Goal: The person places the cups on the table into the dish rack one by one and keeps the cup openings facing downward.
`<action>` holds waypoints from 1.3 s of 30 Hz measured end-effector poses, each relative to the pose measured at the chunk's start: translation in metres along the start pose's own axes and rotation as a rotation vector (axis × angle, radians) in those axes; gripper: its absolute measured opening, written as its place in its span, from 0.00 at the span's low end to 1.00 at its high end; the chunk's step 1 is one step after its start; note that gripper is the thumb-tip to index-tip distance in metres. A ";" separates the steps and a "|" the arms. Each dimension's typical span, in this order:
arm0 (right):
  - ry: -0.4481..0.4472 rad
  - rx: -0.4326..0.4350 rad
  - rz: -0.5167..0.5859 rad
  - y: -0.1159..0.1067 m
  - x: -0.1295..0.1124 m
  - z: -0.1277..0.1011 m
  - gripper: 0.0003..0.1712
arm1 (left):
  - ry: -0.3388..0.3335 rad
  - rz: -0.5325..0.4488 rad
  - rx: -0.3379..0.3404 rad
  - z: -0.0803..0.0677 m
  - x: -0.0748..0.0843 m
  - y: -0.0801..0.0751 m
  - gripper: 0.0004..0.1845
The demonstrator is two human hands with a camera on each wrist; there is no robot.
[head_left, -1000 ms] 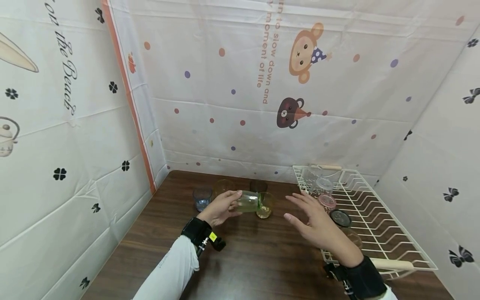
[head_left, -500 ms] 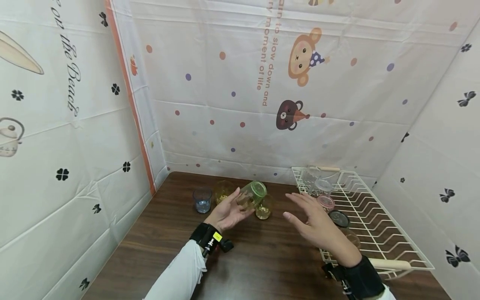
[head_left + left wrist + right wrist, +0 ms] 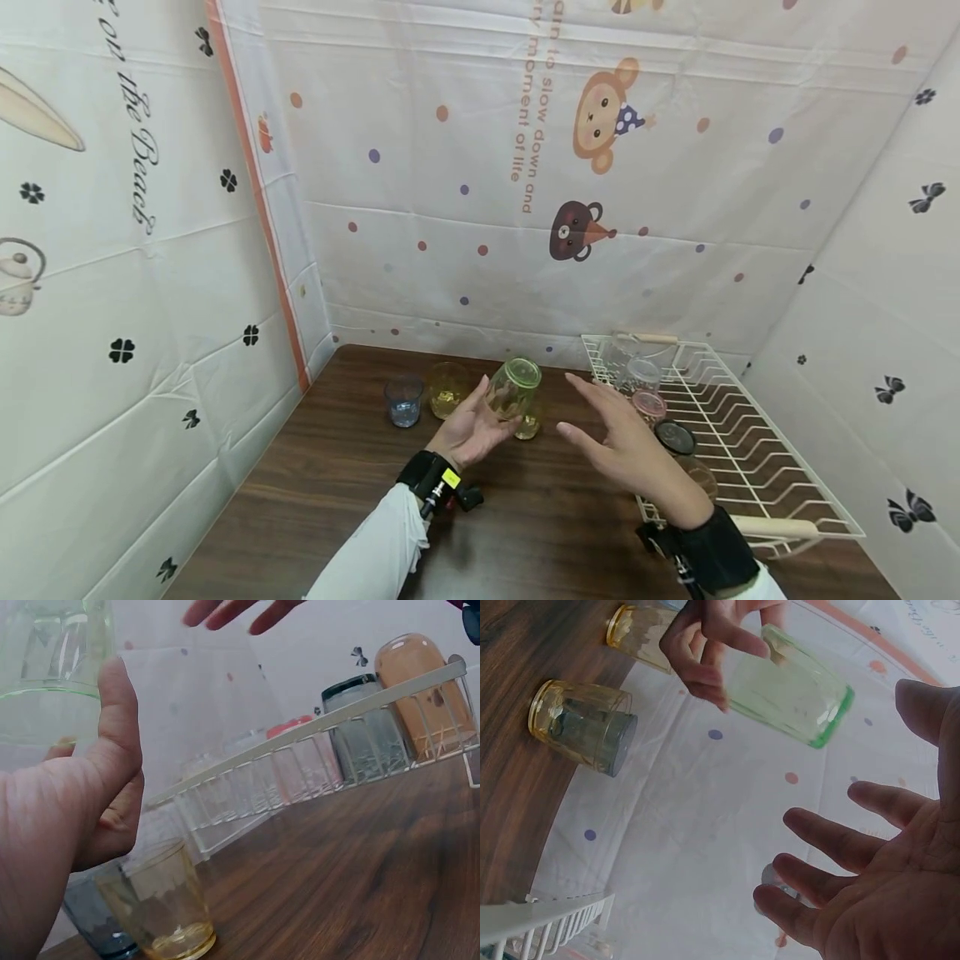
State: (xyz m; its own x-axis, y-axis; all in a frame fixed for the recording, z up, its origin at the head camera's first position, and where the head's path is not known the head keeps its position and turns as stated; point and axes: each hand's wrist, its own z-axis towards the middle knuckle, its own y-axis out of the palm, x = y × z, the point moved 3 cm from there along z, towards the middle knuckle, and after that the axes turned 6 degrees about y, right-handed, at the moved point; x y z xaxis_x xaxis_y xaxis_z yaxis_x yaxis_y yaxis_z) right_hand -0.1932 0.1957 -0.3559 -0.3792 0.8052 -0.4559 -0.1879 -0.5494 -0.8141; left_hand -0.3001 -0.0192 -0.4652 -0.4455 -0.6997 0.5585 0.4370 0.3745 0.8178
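My left hand [image 3: 472,429] grips a green glass [image 3: 513,389] above the table, thumb on one side. The glass is turned over and tilted, its thick green base [image 3: 836,716] uppermost. Just past it stands a yellow glass [image 3: 528,427], partly hidden in the head view; a dark grey glass [image 3: 615,746] shows behind it in the right wrist view. To the left stand another yellow glass [image 3: 446,398] and a blue glass [image 3: 405,404]. My right hand [image 3: 626,437], fingers spread and holding nothing, hovers at the near left side of the rack, apart from the green glass.
A white wire dish rack [image 3: 750,433] with wooden handles stands on the right of the brown table [image 3: 495,533]. Along its left side sit several glasses, including a pink one [image 3: 648,406], a dark one [image 3: 675,437] and an amber one [image 3: 420,690]. Printed cloth walls surround the table.
My left hand has turned the green glass from lying sideways to base up, palm rolling upward, and shifted slightly right. The right hand has hardly moved.
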 end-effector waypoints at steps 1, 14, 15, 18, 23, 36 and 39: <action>0.002 -0.004 0.001 0.000 -0.001 0.001 0.40 | -0.001 0.004 -0.020 0.000 0.000 0.002 0.24; -0.054 -0.020 0.002 0.005 -0.026 0.039 0.46 | 0.061 -0.071 0.017 0.009 -0.006 0.007 0.31; -0.074 -0.024 -0.006 0.006 -0.029 0.043 0.45 | 0.068 -0.086 0.015 0.009 -0.006 0.007 0.31; -0.101 -0.043 -0.060 0.011 -0.039 0.056 0.45 | 0.090 -0.110 0.014 0.011 -0.008 0.006 0.32; -0.080 -0.082 -0.144 0.021 -0.047 0.067 0.42 | 0.114 -0.144 0.020 0.012 -0.012 0.005 0.29; -0.076 -0.023 -0.115 0.030 -0.041 0.066 0.39 | 0.104 -0.193 0.030 0.012 -0.022 0.004 0.25; -0.050 -0.019 -0.102 0.026 -0.038 0.062 0.39 | 0.083 -0.168 0.002 0.012 -0.024 0.007 0.22</action>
State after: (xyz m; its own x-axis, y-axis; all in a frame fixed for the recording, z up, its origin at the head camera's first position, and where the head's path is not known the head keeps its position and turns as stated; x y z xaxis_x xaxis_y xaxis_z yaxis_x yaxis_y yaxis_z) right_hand -0.2400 0.1365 -0.3372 -0.4035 0.8445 -0.3522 -0.2108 -0.4603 -0.8624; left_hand -0.2958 0.0074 -0.4712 -0.4464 -0.8002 0.4005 0.3599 0.2492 0.8991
